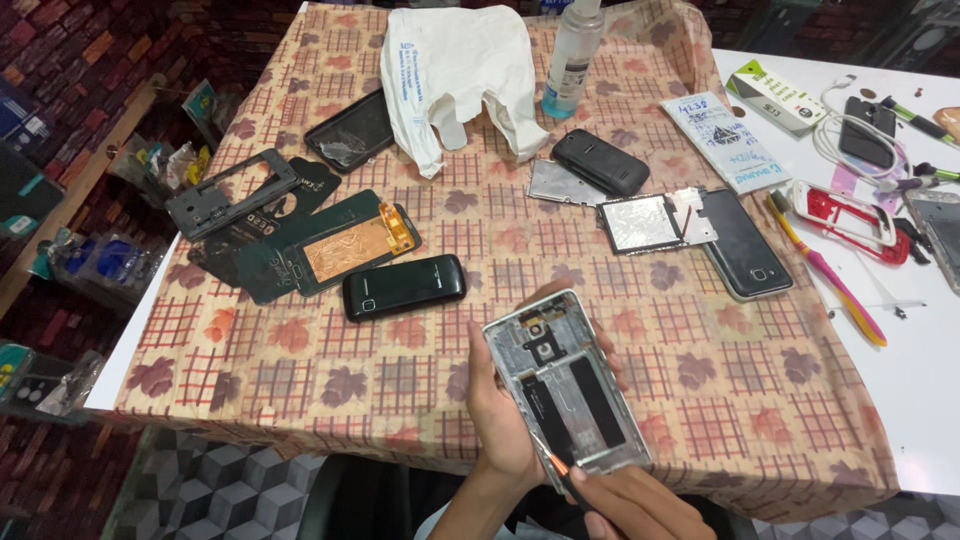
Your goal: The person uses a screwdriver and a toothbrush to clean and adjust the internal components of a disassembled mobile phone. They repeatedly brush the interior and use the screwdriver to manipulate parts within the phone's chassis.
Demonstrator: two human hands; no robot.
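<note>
While hands work, leaf-patterned tablecloth (420,390), white table (920,360), brick wall (60,60)

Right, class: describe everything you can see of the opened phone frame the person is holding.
The opened phone frame is a silver, metal-looking shell with rounded corners, its inside facing up. It shows a small dark camera part near the top and two long dark strips lower down. It is tilted, held above the checked tablecloth. The left hand cradles it from beneath, fingers wrapping its edges. The right hand holds a thin orange-tipped tool against its lower part.
</note>
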